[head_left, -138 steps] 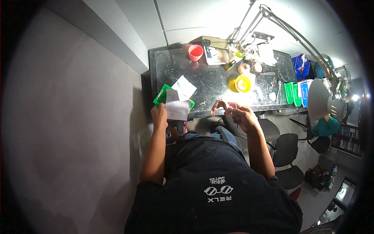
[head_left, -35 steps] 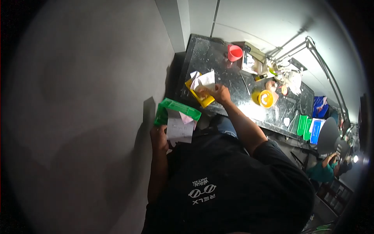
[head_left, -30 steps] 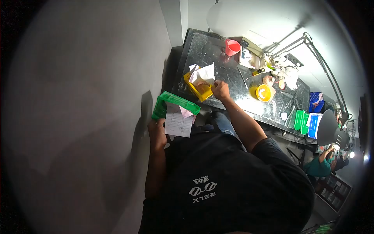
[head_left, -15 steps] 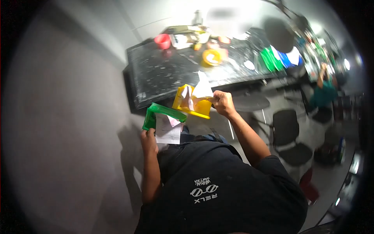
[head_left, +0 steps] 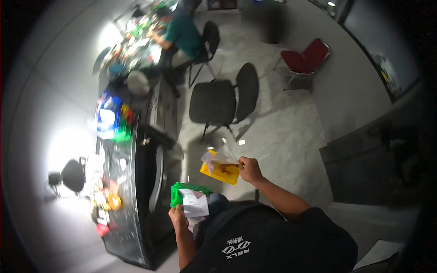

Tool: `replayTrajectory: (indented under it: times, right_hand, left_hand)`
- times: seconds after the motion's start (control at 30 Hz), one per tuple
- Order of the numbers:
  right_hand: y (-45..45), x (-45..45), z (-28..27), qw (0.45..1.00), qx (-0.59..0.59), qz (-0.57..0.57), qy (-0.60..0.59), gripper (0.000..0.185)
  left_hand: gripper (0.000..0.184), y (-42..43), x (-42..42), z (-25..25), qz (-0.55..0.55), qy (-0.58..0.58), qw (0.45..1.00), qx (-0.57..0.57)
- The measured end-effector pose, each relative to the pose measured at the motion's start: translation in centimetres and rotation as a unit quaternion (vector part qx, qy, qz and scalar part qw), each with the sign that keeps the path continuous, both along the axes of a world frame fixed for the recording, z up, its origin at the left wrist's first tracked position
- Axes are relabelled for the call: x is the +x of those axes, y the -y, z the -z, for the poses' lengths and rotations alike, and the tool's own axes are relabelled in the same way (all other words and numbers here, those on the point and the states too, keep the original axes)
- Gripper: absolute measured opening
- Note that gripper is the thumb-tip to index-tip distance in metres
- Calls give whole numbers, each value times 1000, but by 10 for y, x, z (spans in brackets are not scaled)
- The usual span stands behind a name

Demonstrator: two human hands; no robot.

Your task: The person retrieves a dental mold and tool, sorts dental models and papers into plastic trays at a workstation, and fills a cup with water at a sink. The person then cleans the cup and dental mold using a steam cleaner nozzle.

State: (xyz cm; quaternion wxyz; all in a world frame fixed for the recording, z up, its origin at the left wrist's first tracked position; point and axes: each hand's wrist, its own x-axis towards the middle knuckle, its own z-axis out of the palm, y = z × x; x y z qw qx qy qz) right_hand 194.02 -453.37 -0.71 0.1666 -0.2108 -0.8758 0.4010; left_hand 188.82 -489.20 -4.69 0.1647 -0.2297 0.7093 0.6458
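My left hand (head_left: pixel 179 218) is closed on the near edge of a green plastic bin (head_left: pixel 176 190). A white printed paper (head_left: pixel 196 205) lies over the front of this bin and hangs down at one side. Out to the right, my right hand (head_left: pixel 249 169) grips the edge of a yellow plastic bin (head_left: pixel 227 176), apart from the green one. Crumpled whitish paper or film (head_left: pixel 210 159) sticks up from the yellow bin, and some dark thing inside it is too blurred to name. Both bins are held in the air above the floor.
A black-topped workbench (head_left: pixel 123 236) with several blurred items runs along the left. Ahead stand a black chair (head_left: pixel 214 102) and a red chair (head_left: pixel 305 59). A person in a green shirt (head_left: pixel 183 36) sits at a cluttered table. A dark cabinet-like panel (head_left: pixel 364 159) is at right.
My view and body have turned to the right, away from the bench, which now lies on the left. Both bins have come along in my hands.
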Motion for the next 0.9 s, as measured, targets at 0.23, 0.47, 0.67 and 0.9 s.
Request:
replayTrajectory:
  times: [0.23,0.47,0.67,0.9]
  right_hand:
    - [-180,60,25,963,-3,265,-48,10]
    - [-293,161,37,844,13,523,121,38]
    - [-343,226,74,739,61,651,161,37]
    - [-443,191,83,706,96,670,206,29]
  left_hand:
    - [21,-230,-128,-68,264,-29,962,62]
    - [20,-479,-224,-20,437,-40,898,-8]
    - [23,-701,-244,-10,574,-31,818,6]
    - [24,-864,-268,1,633,-39,773,-1]
